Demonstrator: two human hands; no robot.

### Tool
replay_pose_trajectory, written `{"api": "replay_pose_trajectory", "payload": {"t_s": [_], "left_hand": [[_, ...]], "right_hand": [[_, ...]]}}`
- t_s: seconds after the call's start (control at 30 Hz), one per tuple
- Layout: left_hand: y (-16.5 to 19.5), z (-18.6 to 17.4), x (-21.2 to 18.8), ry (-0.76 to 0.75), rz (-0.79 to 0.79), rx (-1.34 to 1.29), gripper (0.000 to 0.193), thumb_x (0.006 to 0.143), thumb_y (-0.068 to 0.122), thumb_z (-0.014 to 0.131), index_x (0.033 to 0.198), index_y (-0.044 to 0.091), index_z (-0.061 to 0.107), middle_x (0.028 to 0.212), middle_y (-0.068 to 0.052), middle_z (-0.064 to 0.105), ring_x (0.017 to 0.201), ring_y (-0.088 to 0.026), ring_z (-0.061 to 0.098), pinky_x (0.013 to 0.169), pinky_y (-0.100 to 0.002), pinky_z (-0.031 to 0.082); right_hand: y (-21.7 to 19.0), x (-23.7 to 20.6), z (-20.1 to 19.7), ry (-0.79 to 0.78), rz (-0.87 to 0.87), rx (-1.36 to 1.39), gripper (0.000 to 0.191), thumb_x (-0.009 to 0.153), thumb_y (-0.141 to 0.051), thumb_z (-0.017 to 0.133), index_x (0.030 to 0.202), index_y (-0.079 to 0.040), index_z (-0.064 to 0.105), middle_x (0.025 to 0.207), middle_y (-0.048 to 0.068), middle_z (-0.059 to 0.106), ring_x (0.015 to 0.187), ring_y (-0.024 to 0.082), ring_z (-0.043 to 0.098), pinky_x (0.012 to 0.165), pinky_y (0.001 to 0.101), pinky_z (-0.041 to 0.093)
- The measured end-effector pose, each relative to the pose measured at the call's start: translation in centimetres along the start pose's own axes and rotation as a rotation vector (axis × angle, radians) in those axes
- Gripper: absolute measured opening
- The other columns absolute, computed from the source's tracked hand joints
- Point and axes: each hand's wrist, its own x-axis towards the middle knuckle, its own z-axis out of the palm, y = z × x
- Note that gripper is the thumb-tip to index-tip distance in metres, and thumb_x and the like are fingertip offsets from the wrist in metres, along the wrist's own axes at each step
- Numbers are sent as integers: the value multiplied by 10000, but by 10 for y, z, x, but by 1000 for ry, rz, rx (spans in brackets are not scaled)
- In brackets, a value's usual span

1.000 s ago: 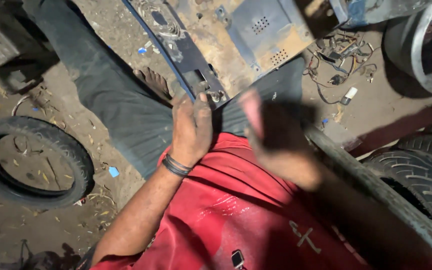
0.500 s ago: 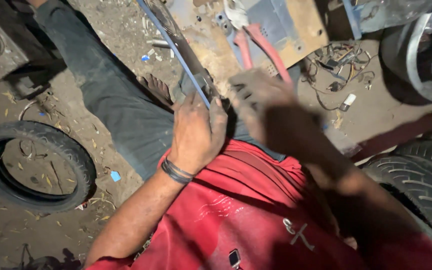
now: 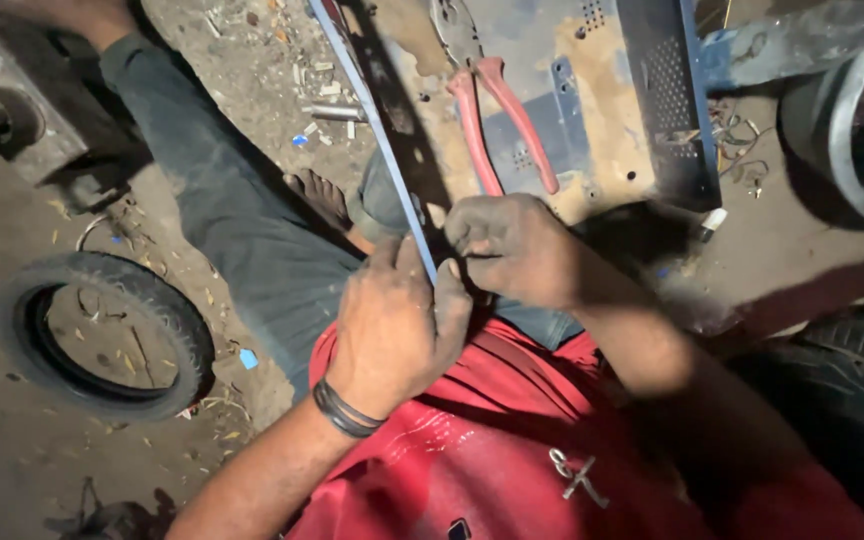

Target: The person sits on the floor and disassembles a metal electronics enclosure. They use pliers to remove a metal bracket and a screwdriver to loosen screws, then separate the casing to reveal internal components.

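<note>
A person sits on the dirt floor [image 3: 12, 440] with a rusted metal panel [image 3: 592, 110] propped across the lap; everything else is placed from that panel. The left hand [image 3: 392, 325] is closed around the panel's near corner, thumb and fingers wrapped over its blue edge [image 3: 372, 120], a dark wristband [image 3: 344, 410] just behind it; the right hand [image 3: 512, 250] sits just beside it on the same corner, fingers curled tight and pinching at something small there, though what it pinches cannot be made out. Red-handled pliers [image 3: 502, 120] lie loose on the panel's face, above the right hand and apart from it; a perforated blue bracket [image 3: 672, 90] stands along the panel's far right side. A small tyre [image 3: 102, 335] lies flat on the floor well to the left of the panel; a second tyre [image 3: 842, 370] sits at its lower right; loose wires [image 3: 742, 150] lie on the ground just past its right edge. Grey trousers [image 3: 242, 240] and a bare foot [image 3: 320, 195] show under the panel's left edge; a red shirt [image 3: 512, 460] fills the space below it.

The panel looks stiff sheet steel, fairly heavy and awkward for its breadth; its rust should give grip, but the cut rim is likely sharp, so the folded blue edge near the corner seems the safest hold, with the lap bearing the weight. The pliers could slide off if the panel tilts.
</note>
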Motion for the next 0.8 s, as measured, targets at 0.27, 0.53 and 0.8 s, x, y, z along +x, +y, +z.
{"api": "replay_pose_trajectory", "payload": {"t_s": [0.27, 0.53, 0.8], "left_hand": [[-16, -12, -10, 16, 4, -220, 385, 970, 253, 652, 1206, -48, 605, 1015, -243, 657, 938, -442, 659, 810, -476, 531], [-43, 2, -23, 120, 133, -229, 350, 836, -34, 676, 1175, -20, 590, 1060, -206, 605, 986, -418, 642, 854, -426, 539], [-63, 1, -31, 69, 114, -144, 312, 858, -18, 689, 1164, 21, 638, 1100, -177, 622, 1006, -396, 664, 856, -422, 549]], "right_hand": [[2, 3, -1, -17, -27, -79, 224, 845, 5, 694, 1059, 2, 626, 1010, 20, 625, 1017, 79, 613, 917, 278, 518], [7, 14, -6, -60, -24, -46, 312, 846, -15, 743, 1146, 1, 658, 1047, 27, 670, 945, 98, 647, 827, 283, 570], [4, 20, 11, 37, 31, -176, 214, 792, -3, 787, 988, -20, 704, 890, 24, 729, 772, 96, 694, 669, 264, 598]]}}
